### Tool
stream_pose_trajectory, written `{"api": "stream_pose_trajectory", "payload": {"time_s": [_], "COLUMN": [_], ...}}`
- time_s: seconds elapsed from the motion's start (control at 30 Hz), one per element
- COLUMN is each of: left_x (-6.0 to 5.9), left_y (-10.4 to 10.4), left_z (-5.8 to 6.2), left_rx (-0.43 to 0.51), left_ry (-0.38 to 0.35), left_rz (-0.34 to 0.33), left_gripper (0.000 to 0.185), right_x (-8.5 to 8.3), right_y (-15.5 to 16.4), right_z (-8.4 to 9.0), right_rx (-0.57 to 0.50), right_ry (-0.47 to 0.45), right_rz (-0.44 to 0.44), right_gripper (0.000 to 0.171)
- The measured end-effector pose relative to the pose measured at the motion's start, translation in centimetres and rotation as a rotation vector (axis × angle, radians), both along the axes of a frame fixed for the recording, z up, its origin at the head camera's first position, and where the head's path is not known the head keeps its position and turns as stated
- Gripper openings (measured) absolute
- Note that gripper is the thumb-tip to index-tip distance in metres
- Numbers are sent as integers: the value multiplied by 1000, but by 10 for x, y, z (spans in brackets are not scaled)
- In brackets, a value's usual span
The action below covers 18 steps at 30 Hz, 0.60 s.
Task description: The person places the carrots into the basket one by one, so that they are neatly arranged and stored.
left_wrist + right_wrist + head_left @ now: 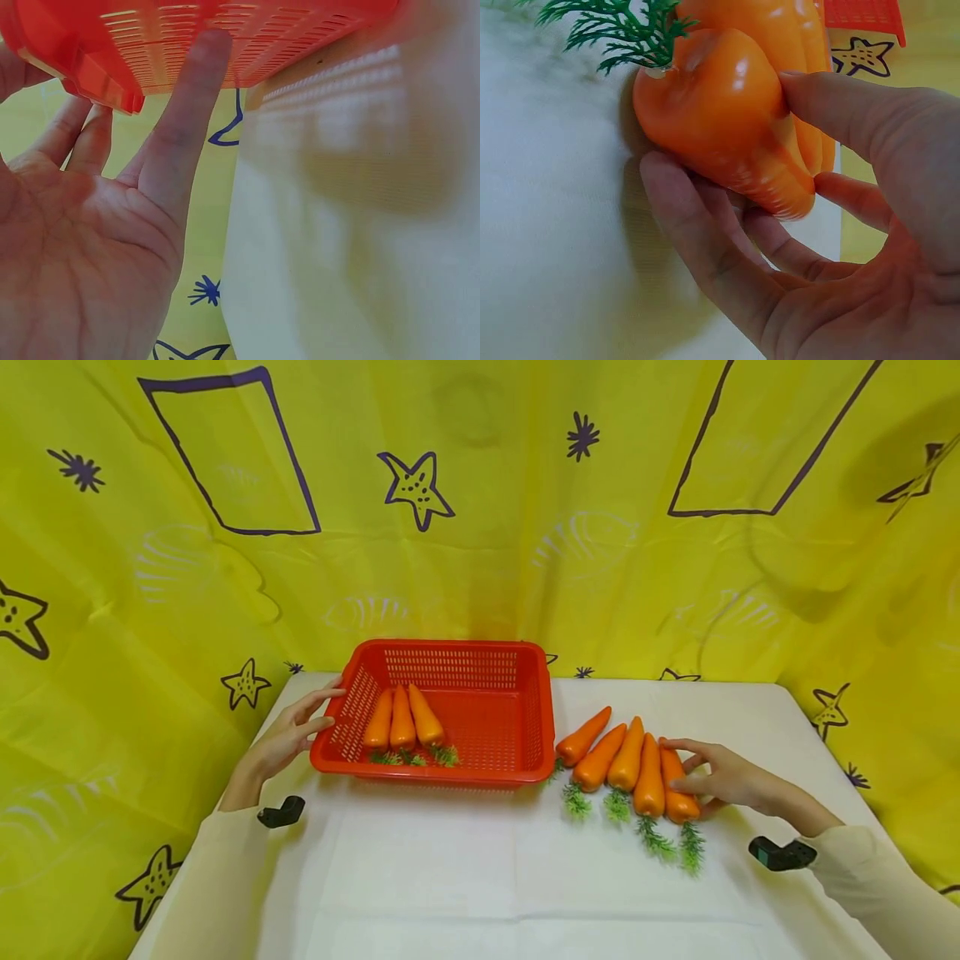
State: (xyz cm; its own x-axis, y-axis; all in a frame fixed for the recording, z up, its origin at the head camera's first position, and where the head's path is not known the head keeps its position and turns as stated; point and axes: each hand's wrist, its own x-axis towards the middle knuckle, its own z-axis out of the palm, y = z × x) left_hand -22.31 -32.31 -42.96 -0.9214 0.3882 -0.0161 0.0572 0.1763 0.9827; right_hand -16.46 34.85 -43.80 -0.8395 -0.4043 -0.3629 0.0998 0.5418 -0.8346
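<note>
My right hand (pixel 727 777) grips the rightmost orange carrot (pixel 677 785) of a row on the white table. In the right wrist view, the thumb lies on one side of that carrot (pixel 720 105) and fingers curl along its other side. Beside it lie several more carrots (pixel 626 756) with green leafy tops. My left hand (pixel 288 731) touches the left side of a red plastic basket (pixel 435 774), its fingers spread and fairly straight. One finger rests on the slotted wall (pixel 285 37) in the left wrist view. Three carrots (pixel 402 718) lie inside, toward the basket's left.
A white cloth (pixel 420 868) covers the table. Behind it and at both sides hangs a yellow curtain (pixel 480 577) printed with stars and shells. The carrot row lies right next to the basket's right wall.
</note>
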Motion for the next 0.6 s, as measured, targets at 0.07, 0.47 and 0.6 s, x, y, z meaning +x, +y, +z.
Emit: {"api": "stream_pose_trajectory", "payload": {"time_s": [0.07,0.47,0.6], "left_x": [0,0,0], "left_y": [0,0,0], "left_z": [0,-2,-2], "left_rx": [0,16,19], "left_ry": [-1,2,-4], "left_rz": [-5,-13,-8], "left_gripper": [51,51,51], "right_x": [0,1,0], "right_y": [-1,-3,-4], "right_z": [0,-3,-3], "right_rx": [6,10,12], "right_ry": [8,20,20], "right_rz": [-3,-1,-2], "right_gripper": [83,83,85]}}
